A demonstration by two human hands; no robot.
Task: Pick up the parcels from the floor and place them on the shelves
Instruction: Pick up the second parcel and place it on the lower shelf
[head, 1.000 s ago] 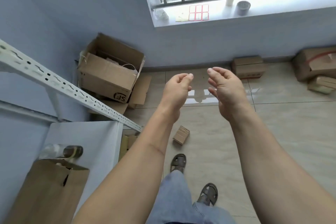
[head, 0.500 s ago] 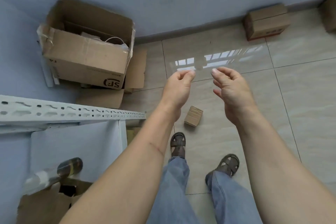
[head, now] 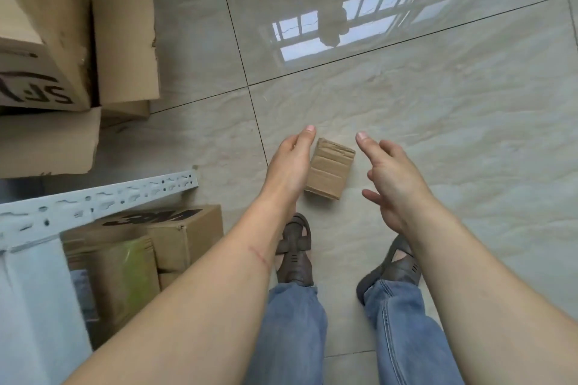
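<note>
1. Across the whole view, a glossy tiled floor [head: 438, 109] lay underfoot, with a bright window reflection on it at the far side.
2. At upper left, a big cardboard box [head: 40, 40] with black lettering stood on the floor, its flaps hanging open.
3. Below it, the white perforated rail of the shelves [head: 103, 200] crossed the left edge, with a smaller printed carton [head: 187, 234] stowed under it.
4. Two bare forearms reached down over blue jeans [head: 291, 331] and dark sandals [head: 295, 253].
5. The right hand [head: 394, 178] hovered just right of the parcel, fingers [head: 364, 142] spread and loosely curled, holding nothing.
6. The left hand [head: 291, 162] hung just left of it, fingers together and extended, overlapping the parcel's left edge; whether they touched could not be told.
7. The small brown parcel [head: 328, 170] lay flat on the floor between both hands, just ahead of the left sandal.
</note>
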